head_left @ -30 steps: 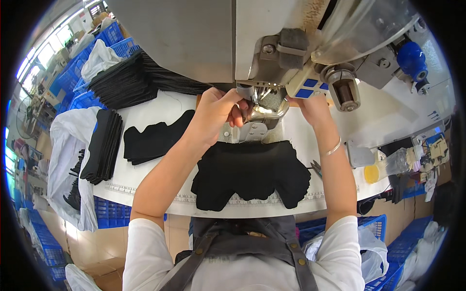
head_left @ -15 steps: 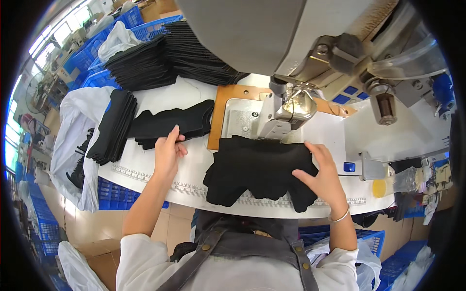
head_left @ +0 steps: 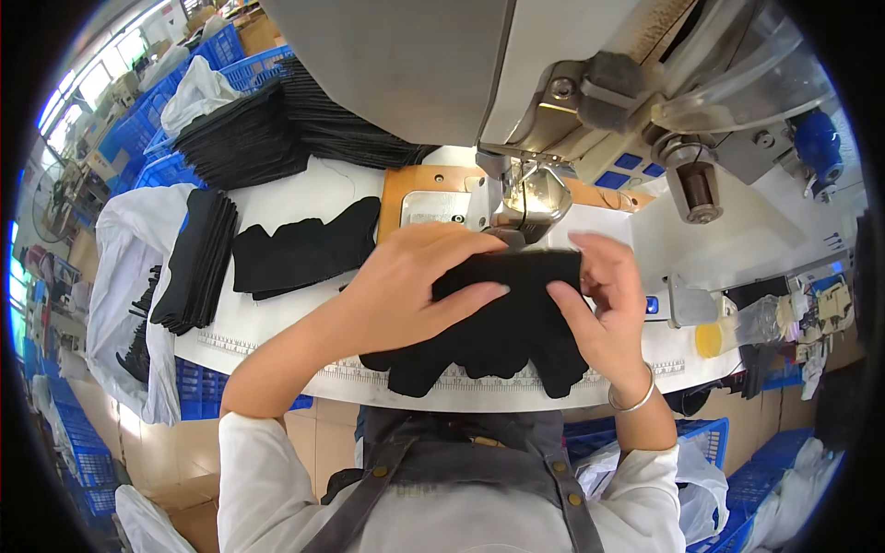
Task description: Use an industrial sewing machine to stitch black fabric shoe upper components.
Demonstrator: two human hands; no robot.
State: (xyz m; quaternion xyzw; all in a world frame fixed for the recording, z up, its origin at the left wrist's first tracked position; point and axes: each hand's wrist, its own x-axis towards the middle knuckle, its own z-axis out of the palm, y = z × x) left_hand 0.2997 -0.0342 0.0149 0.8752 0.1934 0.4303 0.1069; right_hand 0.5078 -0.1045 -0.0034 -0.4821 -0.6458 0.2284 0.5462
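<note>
A black cut fabric piece (head_left: 498,323) lies in front of the sewing machine's presser foot and needle area (head_left: 530,198), its scalloped edge toward me. My left hand (head_left: 419,276) grips its far left part, thumb on top and fingers along the far edge. On the right side my right hand (head_left: 608,300) holds the same far edge, thumb on top, its fingers bent behind and slightly blurred. Whether the piece is one layer or several cannot be told. Left of the machine plate lie more black fabric pieces (head_left: 304,253), apart from both hands.
Tall stacks of black pieces (head_left: 244,138) stand at the back left. A bundle of black pieces (head_left: 195,263) rests by a white plastic bag (head_left: 111,249) on the left. A ruler strip (head_left: 341,369) runs along the table's near edge. The machine head (head_left: 396,64) overhangs the work.
My left hand has moved right, from beside the left pieces onto the fabric by the machine. My right fingers have curled inward on it. The whole view has shifted slightly.
</note>
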